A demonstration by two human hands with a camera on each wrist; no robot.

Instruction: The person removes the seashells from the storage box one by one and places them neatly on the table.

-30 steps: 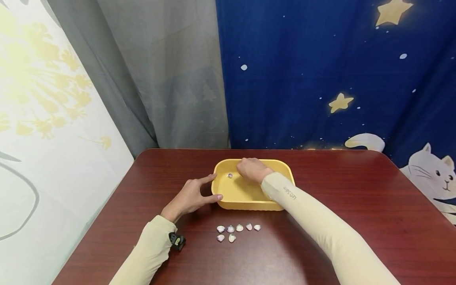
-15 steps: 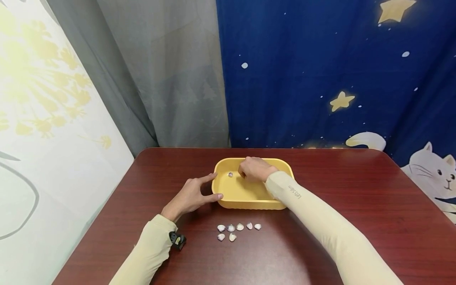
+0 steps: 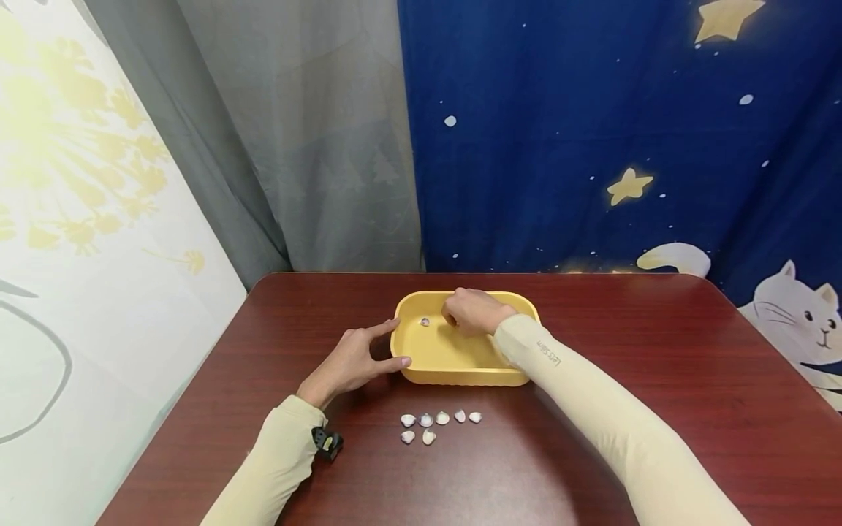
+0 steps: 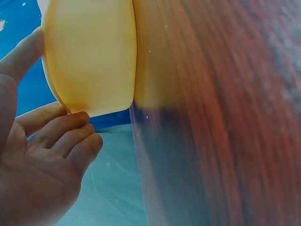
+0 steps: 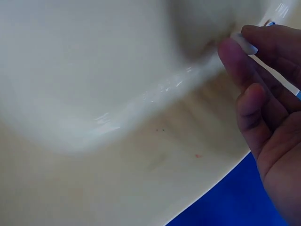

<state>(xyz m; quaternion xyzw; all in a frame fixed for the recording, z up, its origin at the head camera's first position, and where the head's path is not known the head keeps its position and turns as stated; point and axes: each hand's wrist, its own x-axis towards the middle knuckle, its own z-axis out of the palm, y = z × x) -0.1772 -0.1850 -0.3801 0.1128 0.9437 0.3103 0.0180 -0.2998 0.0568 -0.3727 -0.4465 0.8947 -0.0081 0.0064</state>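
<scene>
In the head view, a yellow plastic tub [image 3: 434,358] stands on the table. My left hand [image 3: 345,365] rests against its left end, thumb and index finger spread wide and touching the rim; in the left wrist view the other fingers lie loosely bent beside the tub [image 4: 94,56]. My right hand [image 3: 475,310] is down inside the tub. The right wrist view shows its thumb and fingertips pinching a small white seashell [image 5: 245,44]. Another seashell [image 3: 425,321] lies on the tub floor, left of my right hand.
Several seashells lie on the table in front of the tub: a back row including a shell [image 3: 442,418], and two nearer, including a shell [image 3: 429,437]. The dark red wooden table [image 3: 625,351] extends to both sides. Grey and blue curtains [image 3: 526,146] hang behind it.
My right hand has shifted slightly to the right inside the tub. The left hand stays at the tub's end, and the shells on the table have not moved.
</scene>
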